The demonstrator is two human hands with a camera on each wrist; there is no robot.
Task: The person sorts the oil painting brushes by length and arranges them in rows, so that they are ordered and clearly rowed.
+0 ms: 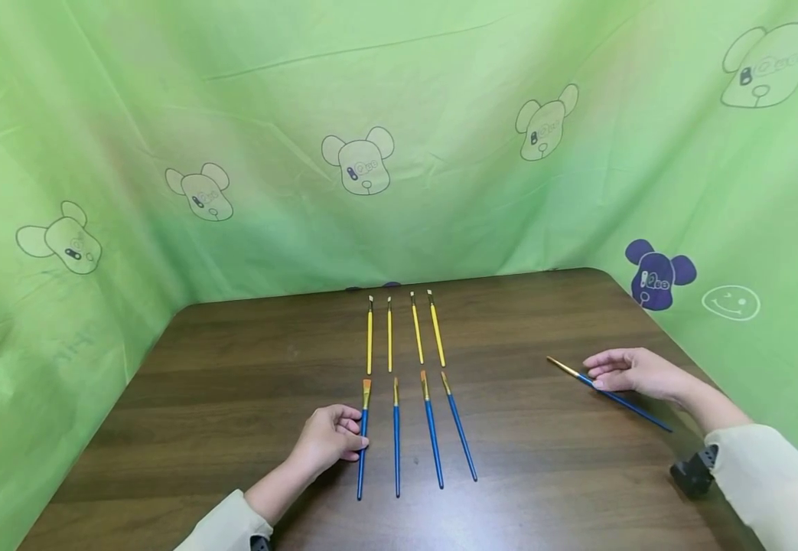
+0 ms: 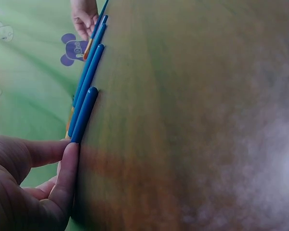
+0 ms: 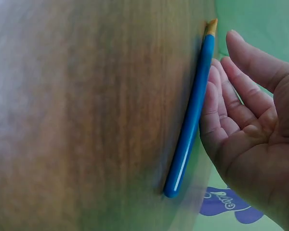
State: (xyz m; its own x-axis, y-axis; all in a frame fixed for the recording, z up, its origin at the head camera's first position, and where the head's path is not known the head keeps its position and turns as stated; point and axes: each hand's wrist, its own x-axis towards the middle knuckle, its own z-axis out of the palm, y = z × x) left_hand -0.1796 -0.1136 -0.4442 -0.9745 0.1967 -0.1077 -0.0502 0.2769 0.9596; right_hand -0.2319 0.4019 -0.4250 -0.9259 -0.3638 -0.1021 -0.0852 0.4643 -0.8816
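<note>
At the left end of the near row, my left hand [image 1: 330, 438] pinches the blue handle of a flat paintbrush [image 1: 360, 482] between thumb and fingers. The left wrist view has the thumb and finger [image 2: 66, 161] meeting on that handle. Beside it lie three more blue-handled paintbrushes [image 1: 431, 432] with golden ferrules and orange-brown bristles. Off to the right, my right hand [image 1: 640, 373] hovers by a single slanted blue paintbrush [image 1: 636, 409]. In the right wrist view its thumb stands apart from the loosely bent fingers [image 3: 216, 98], which are close against the handle [image 3: 190, 115].
Behind the blue row, several yellow-handled paintbrushes [image 1: 389, 337] lie tips away from me. All rest on a dark wooden table [image 1: 247, 367]. A green printed cloth [image 1: 440, 222] hangs behind and along both sides of it.
</note>
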